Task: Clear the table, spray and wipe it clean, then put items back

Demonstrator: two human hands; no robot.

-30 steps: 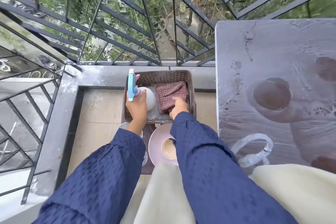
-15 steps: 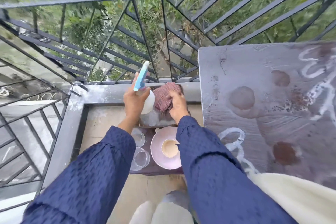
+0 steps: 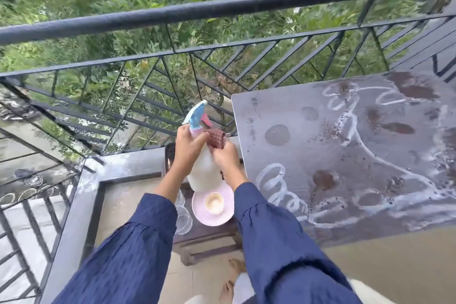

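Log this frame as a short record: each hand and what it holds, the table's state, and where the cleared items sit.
left hand: grips the spray bottle near its neck
right hand: holds the checked cloth, close by the bottle's neck
table: brown stains, white swirls, not yet wiped
cleared items: pink plate with cup on it, clear glasses beside it, on a low stool

Cup on plate, left of table
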